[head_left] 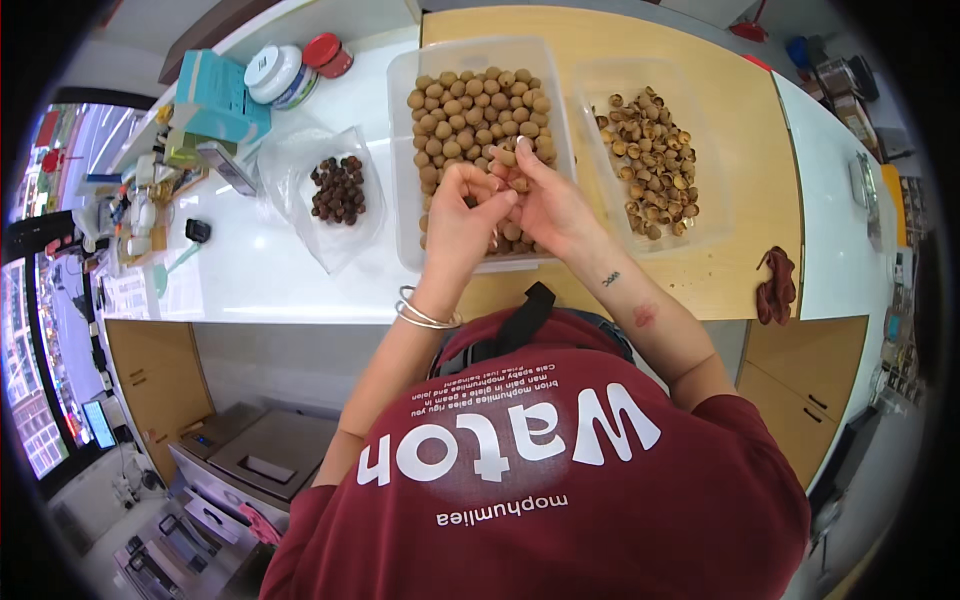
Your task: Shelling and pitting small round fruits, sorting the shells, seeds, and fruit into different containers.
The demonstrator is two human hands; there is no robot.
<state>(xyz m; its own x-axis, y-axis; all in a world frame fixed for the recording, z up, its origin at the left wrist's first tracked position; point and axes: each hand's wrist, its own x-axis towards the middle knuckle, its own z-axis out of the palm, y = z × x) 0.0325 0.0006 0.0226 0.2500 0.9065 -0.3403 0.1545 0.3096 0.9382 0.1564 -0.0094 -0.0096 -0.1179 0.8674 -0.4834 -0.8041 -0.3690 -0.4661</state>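
My left hand (466, 220) and my right hand (548, 203) meet above a clear plastic tub (400, 190) of round brown dried longans (478, 112). Between their fingertips is a dried longan (518, 184), partly covered by the fingers; both hands are closed on it. How much of its shell is broken I cannot make out. To the right, a second clear tub (712, 205) contains cracked, hollow longan shells (655, 165). On the left, dark peeled longan flesh (339, 190) sits in a pile on a clear plastic bag (345, 240).
Both tubs stand on a wooden board (755, 170) over a white counter (250, 290). Back left are a turquoise box (222, 97), a white jar (278, 75) and a red-lidded jar (328, 55). A dark red crumpled thing (776, 287) lies at the board's right front corner.
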